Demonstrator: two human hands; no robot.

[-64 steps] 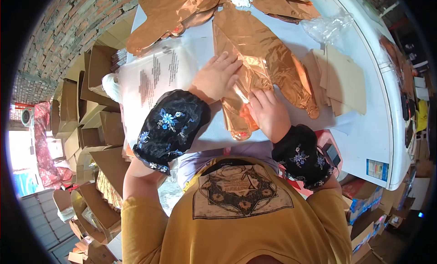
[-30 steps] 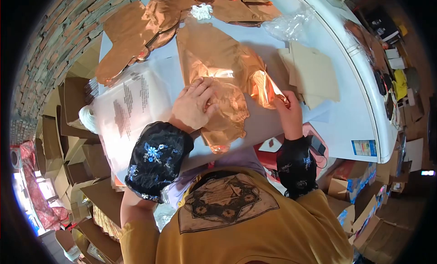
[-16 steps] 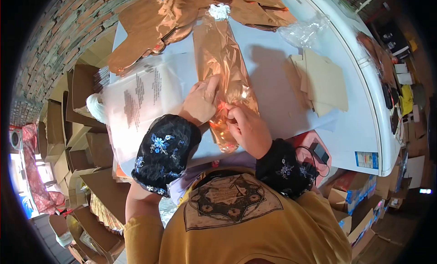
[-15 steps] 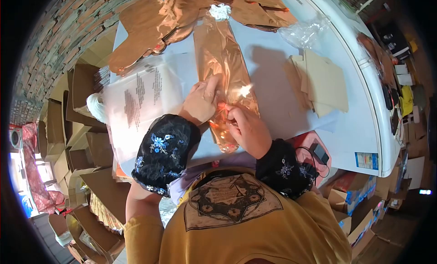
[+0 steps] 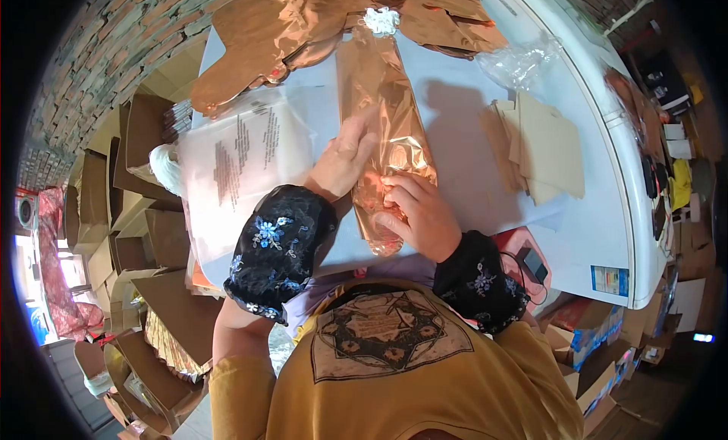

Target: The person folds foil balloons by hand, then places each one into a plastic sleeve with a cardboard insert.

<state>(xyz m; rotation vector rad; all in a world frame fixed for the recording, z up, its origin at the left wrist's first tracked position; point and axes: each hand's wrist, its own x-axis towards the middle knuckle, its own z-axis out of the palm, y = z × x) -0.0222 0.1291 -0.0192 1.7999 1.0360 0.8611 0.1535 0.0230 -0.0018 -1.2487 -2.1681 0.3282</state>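
A long, flat copper-coloured foil balloon [image 5: 379, 80] lies creased on the white table, its rounded end towards me. My left hand [image 5: 345, 155] rests on its left side, fingers stretched out over the foil and slightly blurred. On the lower right part lies my right hand [image 5: 421, 216], its fingers bent loosely and the thumb apart from them, touching the foil. A bunch of white string or ribbon [image 5: 381, 21] sits at the balloon's far end. Beyond it, more flat copper foil balloons [image 5: 262, 34] are spread out in stacks.
Printed clear plastic bags [image 5: 246, 155] lie at the left, near a bundle of white string [image 5: 164, 169]. Beige card pieces [image 5: 547, 148] and a crumpled clear bag [image 5: 522, 64] are on the right. Open cardboard boxes [image 5: 155, 235] crowd the left. A white appliance [image 5: 607, 182] borders the right.
My right hand's fingers have spread from a tighter pinch on the foil. My left hand has shifted slightly over the balloon. The whole view has moved a little.
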